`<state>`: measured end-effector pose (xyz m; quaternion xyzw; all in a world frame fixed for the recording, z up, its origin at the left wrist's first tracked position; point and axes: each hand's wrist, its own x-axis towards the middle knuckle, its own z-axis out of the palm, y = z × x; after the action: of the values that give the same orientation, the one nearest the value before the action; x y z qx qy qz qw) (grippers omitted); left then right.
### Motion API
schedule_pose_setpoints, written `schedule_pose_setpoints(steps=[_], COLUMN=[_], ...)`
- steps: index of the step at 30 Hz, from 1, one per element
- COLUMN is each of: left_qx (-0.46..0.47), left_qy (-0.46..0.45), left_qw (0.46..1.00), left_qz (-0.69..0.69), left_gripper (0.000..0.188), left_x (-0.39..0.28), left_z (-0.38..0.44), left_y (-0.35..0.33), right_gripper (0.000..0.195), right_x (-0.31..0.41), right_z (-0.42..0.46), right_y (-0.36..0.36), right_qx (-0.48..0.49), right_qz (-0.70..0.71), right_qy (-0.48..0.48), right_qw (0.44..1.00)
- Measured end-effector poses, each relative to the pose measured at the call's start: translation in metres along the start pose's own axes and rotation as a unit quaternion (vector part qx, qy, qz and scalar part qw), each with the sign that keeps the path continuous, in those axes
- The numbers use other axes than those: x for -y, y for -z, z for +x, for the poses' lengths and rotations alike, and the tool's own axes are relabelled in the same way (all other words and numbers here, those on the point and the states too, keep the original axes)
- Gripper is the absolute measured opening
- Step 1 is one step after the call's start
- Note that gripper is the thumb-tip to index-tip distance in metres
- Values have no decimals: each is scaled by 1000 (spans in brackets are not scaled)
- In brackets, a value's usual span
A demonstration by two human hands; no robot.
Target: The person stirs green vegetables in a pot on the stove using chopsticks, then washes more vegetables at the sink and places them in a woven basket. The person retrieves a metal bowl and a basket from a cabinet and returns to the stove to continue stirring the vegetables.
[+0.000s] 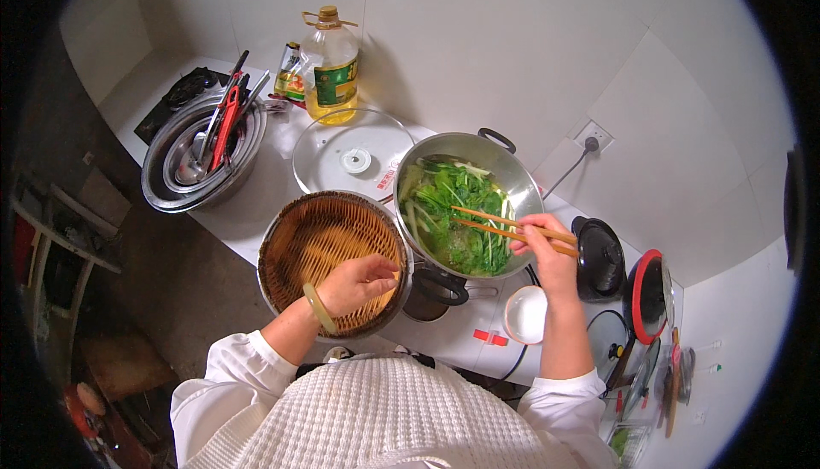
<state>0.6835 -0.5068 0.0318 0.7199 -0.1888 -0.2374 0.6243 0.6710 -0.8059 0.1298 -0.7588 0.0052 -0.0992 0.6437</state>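
My right hand [544,248] grips a pair of long wooden chopsticks [490,216], their tips among the leafy greens [458,190]. The greens lie in liquid inside a two-handled steel pot [520,188]. Just left of the pot is a round woven basket [307,225], with bare weave showing inside. Over the basket's right half, my left hand [359,283] is held with thumb and fingers apart and nothing visible in it; whether its fingertips touch the rim cannot be told. A glass lid [320,161] rests behind the basket.
An oil jug [331,78] stands against the wall. Nested metal basins [160,177] with utensils sit at the left. Right of the pot are a white bowl [526,318], a black lidded pot [599,257] and a red-rimmed pan [648,296]. A cord [564,177] runs from the wall socket.
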Motion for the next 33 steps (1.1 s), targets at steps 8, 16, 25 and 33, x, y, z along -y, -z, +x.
schedule_pose_setpoints(steps=[8, 16, 25, 33], left_qx=[2, 11, -3, 7], left_qy=[3, 31, 4, -11], left_qw=[1000, 999, 1000, 1000], left_qz=[-7, -9, 23, 23], left_gripper=[32, 30, 32, 32], left_x=[-3, -13, -10, -6], left_z=[-1, -3, -3, -1], left_y=[9, 14, 12, 6], right_gripper=[18, 13, 13, 12], right_x=[-23, -65, -68, -24], right_z=[11, 16, 12, 8], right_y=[-52, -49, -12, 13], right_qx=[89, 112, 116, -20], right_qz=[36, -162, -446, -135], right_qy=[-49, 69, 240, 9], right_qw=[994, 978, 854, 991])
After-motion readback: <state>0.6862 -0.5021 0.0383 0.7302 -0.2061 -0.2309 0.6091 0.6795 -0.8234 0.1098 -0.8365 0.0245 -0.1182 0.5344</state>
